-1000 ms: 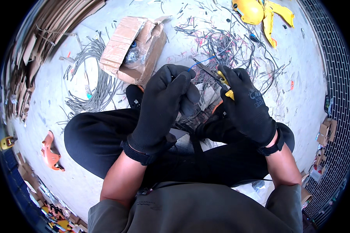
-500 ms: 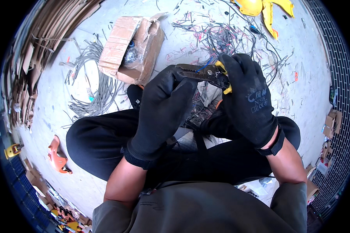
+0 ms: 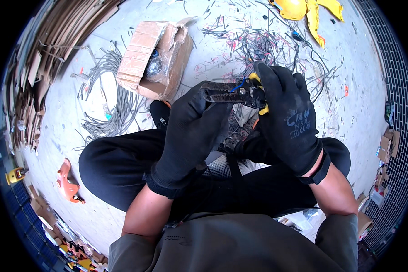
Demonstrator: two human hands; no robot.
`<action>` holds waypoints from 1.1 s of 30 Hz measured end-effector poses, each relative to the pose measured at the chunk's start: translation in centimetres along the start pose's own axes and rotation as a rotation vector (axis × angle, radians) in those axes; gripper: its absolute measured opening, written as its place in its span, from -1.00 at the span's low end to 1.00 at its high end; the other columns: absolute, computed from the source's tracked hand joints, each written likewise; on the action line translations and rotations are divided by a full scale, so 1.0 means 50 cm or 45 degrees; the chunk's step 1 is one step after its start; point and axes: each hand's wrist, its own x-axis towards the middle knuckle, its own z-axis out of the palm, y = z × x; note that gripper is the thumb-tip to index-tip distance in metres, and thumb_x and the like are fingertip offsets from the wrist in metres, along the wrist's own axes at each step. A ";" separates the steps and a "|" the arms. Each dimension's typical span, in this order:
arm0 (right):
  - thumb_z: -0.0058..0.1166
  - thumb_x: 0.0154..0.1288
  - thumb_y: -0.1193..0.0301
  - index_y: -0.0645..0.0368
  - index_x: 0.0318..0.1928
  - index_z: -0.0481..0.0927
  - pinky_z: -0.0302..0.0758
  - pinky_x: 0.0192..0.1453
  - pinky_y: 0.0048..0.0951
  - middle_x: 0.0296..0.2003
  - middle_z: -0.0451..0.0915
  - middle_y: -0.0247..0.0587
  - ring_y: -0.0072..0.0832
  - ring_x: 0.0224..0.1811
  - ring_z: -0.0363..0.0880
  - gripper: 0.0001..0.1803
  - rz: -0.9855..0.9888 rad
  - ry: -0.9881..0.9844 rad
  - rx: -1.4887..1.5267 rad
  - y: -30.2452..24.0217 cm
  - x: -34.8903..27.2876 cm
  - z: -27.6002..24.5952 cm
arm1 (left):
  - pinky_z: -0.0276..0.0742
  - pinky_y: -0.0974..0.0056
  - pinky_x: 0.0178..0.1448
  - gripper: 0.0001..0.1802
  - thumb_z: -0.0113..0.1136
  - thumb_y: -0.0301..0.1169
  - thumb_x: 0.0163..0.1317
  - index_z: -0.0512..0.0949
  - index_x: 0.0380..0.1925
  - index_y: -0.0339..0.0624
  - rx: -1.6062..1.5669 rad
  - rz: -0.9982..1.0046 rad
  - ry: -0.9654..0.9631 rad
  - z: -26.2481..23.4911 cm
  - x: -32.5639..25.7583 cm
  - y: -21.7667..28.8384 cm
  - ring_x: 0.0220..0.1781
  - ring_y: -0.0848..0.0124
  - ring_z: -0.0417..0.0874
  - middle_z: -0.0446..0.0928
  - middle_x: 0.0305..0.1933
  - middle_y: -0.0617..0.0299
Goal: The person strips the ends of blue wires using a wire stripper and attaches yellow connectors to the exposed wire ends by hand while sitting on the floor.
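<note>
Wire [image 3: 239, 85] lies across the pliers [image 3: 224, 93], suggesting a clamping step; your right hand [image 3: 289, 113] wraps the yellow handles [image 3: 264, 109], your left hand [image 3: 192, 127] curls at the tips, hold unclear. Steady alignment seems needed next.

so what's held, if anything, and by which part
Black-gloved right hand holds black metal pliers by their yellow handles; black-gloved left hand: cannot tell.

The pliers [image 3: 241, 92] are dull metal with plastic handles [image 3: 264, 109]. The cardboard box [image 3: 140, 59] at eleven o'clock looks matt; the yellow shell [image 3: 289, 8] at one, glossy plastic.
</note>
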 end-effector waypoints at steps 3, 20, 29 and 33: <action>0.16 0.20 0.50 0.16 0.17 0.49 0.52 -0.05 -0.18 -0.07 0.52 -0.07 -0.08 -0.10 0.51 -0.52 0.000 -0.006 -0.011 0.000 0.000 -0.002 | 0.15 0.55 -0.53 -0.81 0.05 -0.44 0.46 0.56 -0.05 -0.28 0.011 0.003 -0.001 0.004 0.000 0.005 -0.59 0.75 0.31 0.44 -0.54 0.45; 0.24 0.02 0.53 0.10 0.15 0.49 0.46 -0.07 -0.15 -0.08 0.51 -0.13 -0.12 -0.09 0.46 -0.41 0.050 -0.104 0.048 -0.009 0.004 -0.015 | 0.24 0.52 -0.48 -0.76 -0.05 -0.56 0.40 0.55 -0.03 -0.33 -0.158 -0.002 -0.008 0.004 -0.002 0.002 -0.55 0.70 0.37 0.45 -0.51 0.40; 0.22 -0.10 0.61 0.05 0.20 0.52 0.47 -0.11 -0.17 -0.17 0.50 -0.13 -0.10 -0.16 0.45 -0.29 0.035 -0.126 0.116 -0.012 0.007 -0.024 | 0.35 0.49 -0.39 -0.79 -0.03 -0.53 0.38 0.55 -0.10 -0.35 -0.063 0.102 -0.025 -0.004 -0.001 -0.011 -0.47 0.65 0.47 0.52 -0.46 0.34; 0.22 -0.05 0.57 -0.01 0.20 0.53 0.47 -0.17 -0.20 -0.21 0.50 -0.20 -0.15 -0.19 0.44 -0.32 0.009 -0.064 0.103 -0.009 0.006 -0.015 | 0.30 0.49 -0.40 -0.79 -0.03 -0.53 0.38 0.56 -0.10 -0.34 -0.065 -0.025 -0.075 -0.008 -0.008 0.011 -0.48 0.69 0.42 0.50 -0.48 0.39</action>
